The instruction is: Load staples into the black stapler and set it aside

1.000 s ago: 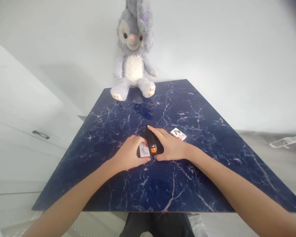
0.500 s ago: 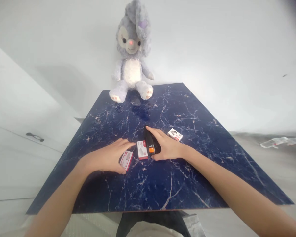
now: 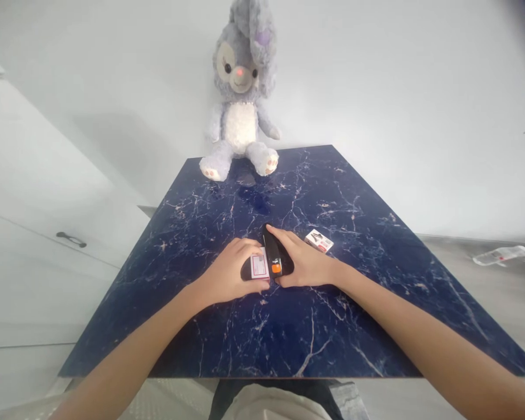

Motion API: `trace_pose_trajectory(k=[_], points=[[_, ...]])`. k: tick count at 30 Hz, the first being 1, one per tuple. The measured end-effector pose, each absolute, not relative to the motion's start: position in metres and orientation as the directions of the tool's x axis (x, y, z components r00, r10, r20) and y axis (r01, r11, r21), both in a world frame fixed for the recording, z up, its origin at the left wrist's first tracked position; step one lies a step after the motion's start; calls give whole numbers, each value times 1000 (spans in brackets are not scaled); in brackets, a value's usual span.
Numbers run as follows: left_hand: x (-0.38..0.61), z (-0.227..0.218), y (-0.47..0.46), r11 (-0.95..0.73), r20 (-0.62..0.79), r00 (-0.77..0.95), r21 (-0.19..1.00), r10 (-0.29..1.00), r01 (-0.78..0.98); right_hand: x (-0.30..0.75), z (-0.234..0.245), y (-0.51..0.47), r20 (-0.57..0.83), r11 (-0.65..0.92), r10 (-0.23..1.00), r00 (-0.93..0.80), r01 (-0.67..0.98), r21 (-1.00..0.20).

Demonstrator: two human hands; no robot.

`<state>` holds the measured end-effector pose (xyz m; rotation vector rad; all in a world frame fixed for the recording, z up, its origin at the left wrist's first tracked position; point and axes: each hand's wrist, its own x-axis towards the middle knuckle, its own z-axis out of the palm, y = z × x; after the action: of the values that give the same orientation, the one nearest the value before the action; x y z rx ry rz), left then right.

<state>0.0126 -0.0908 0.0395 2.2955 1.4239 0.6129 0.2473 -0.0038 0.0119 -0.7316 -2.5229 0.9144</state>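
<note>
A black stapler with an orange button (image 3: pixel 275 256) lies mid-table on the dark blue marble top (image 3: pixel 289 326). My right hand (image 3: pixel 306 263) is wrapped round the stapler from its right side. My left hand (image 3: pixel 230 274) pinches a small white and red staple box (image 3: pixel 259 267) and holds it against the stapler's left side. Whether another box lies under my left hand is hidden.
A second small white staple box (image 3: pixel 319 240) lies just right of my right hand. A grey plush rabbit (image 3: pixel 240 93) sits at the table's far edge against the white wall. White cabinets with a dark handle (image 3: pixel 71 238) stand to the left. A clear plastic bottle (image 3: pixel 503 254) lies on the floor at right.
My left hand, which lay flat by two boxes half a second ago, has moved right and closed on one box beside the stapler. The right hand has stayed on the stapler.
</note>
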Motion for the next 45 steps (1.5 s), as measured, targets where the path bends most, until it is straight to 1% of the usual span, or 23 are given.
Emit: trace_pose_trajectory(k=[2,4,7,13,15,17,19,20,21,22,24,25,27,29,32,35,37,39,40,42,43,44,45], points=[[11,36,-91,-400,126,397,534,909,745,248,14,-4,148,650,579,-802,344,-678],[9,32,-92,-327,77,344,553,936,766,248,16,-4,150,652,573,-805,338,-679],[9,28,-92,-242,40,270,579,962,778,248,15,-4,158,665,558,-815,326,-672],[6,22,-89,-243,-2,293,556,956,795,250,14,-5,189,702,541,-819,316,-639],[5,19,-89,-230,3,273,550,962,803,255,22,-1,227,736,509,-830,283,-616],[5,17,-89,-218,5,257,547,966,808,265,35,7,295,764,496,-817,250,-594],[4,16,-89,-216,-2,260,548,966,808,280,48,20,374,773,546,-750,279,-570],[3,16,-89,-222,-6,269,547,963,807,289,53,27,366,761,580,-728,323,-562],[2,17,-89,-230,-10,280,546,960,806,297,56,34,302,735,611,-732,382,-561],[1,18,-90,-237,-14,292,546,956,804,305,56,41,202,711,619,-759,431,-556],[-2,21,-90,-231,-27,296,556,955,799,318,52,52,28,689,593,-805,489,-535],[-3,22,-90,-218,-39,290,566,956,795,322,48,56,-30,684,578,-815,505,-526],[-4,22,-89,-190,-55,272,583,961,790,323,40,60,-81,667,595,-800,546,-507],[-4,20,-89,-179,-53,257,581,965,794,318,36,59,-62,653,640,-766,585,-482],[-5,18,-88,-207,-26,266,557,964,804,303,41,53,18,596,741,-672,644,-480],[-10,20,-88,-328,53,357,537,933,777,279,60,45,110,505,834,-540,670,-544],[-17,21,-85,-388,161,360,538,919,748,254,76,41,217,537,830,-513,634,-557],[-25,20,-81,-379,292,252,559,923,738,223,89,40,312,632,769,-558,592,-500],[-30,19,-78,-357,349,174,573,921,738,206,93,41,320,676,732,-602,577,-459],[-39,16,-73,-315,401,64,601,914,735,173,97,44,268,737,671,-691,581,-346],[-43,14,-71,-302,392,53,610,918,732,160,97,47,202,749,658,-726,602,-278],[-46,13,-69,-295,367,67,613,928,733,149,96,50,77,756,642,-763,613,-229],[-48,12,-69,-293,332,101,604,938,741,141,95,52,-79,758,616,-784,617,-212]])
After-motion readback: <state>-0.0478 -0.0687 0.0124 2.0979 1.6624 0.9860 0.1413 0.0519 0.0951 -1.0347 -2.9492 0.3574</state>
